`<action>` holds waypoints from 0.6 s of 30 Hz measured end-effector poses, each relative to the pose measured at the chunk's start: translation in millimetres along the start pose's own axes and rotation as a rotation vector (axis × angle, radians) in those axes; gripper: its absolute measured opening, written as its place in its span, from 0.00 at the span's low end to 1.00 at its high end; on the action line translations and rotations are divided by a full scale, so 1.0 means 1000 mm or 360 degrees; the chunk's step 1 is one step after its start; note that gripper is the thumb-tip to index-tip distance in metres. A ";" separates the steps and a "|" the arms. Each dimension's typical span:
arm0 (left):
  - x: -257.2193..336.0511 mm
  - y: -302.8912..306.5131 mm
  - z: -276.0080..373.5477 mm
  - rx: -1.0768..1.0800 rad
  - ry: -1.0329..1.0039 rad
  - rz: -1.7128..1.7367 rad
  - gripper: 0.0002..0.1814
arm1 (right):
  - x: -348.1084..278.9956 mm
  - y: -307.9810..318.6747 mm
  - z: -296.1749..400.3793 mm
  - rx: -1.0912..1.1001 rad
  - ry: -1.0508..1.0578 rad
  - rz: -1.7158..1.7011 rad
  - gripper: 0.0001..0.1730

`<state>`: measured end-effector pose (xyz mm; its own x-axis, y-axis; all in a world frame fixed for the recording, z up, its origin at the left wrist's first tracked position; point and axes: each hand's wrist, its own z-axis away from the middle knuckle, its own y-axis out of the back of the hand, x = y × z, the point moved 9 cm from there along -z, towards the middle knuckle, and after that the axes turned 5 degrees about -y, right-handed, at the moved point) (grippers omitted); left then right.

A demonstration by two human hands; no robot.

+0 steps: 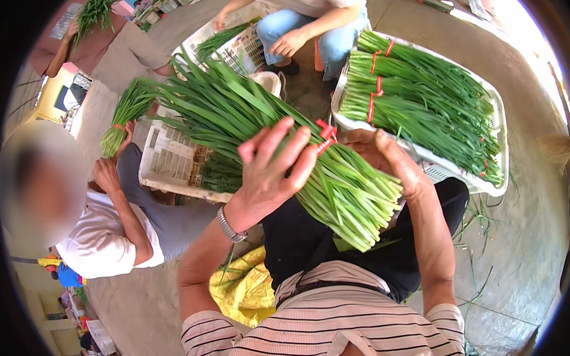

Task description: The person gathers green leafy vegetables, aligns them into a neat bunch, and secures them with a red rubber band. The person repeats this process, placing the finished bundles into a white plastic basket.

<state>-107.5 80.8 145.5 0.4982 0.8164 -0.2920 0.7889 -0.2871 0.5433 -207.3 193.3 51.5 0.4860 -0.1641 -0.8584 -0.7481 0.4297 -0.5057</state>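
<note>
A large bundle of garlic chives (350,185), bound near its pale stem end with a red tie (326,137), lies slantwise above my lap, its leaves pointing to the upper left. Across the top of the bundle lies my left hand (278,163), with a metal watch at the wrist, its fingers curled over the leaves just left of the tie. My right hand (389,158) supports the far side by the stems, thumb up; its fingers are partly hidden behind the bundle.
Tied chive bundles (419,98) fill a white plastic crate (503,138) at the upper right. Another crate (149,159) with loose greens stands at the left. A co-worker (137,234) at the left holds a chive bundle; another person (313,28) sits ahead. A yellow sack (243,289) lies beside me.
</note>
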 end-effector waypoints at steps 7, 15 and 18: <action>0.049 -0.032 0.096 -0.0650 0.0212 0.0221 0.32 | 0.073 -0.009 0.011 -0.0004 -0.0563 0.0891 0.52; 0.048 -0.014 0.105 -0.1260 0.0377 0.0202 0.55 | 0.080 -0.013 0.012 -0.0063 -0.0496 0.1487 0.51; 0.026 -0.019 0.108 -0.1361 0.0486 0.0170 0.55 | 0.082 -0.013 0.014 0.0000 -0.0270 0.1750 0.51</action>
<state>-70.4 53.5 42.0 0.3407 0.9387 -0.0519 0.1481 0.0009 0.9890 -151.3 186.2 -10.8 -0.3864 0.4296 -0.8162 -0.8093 0.2666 0.5235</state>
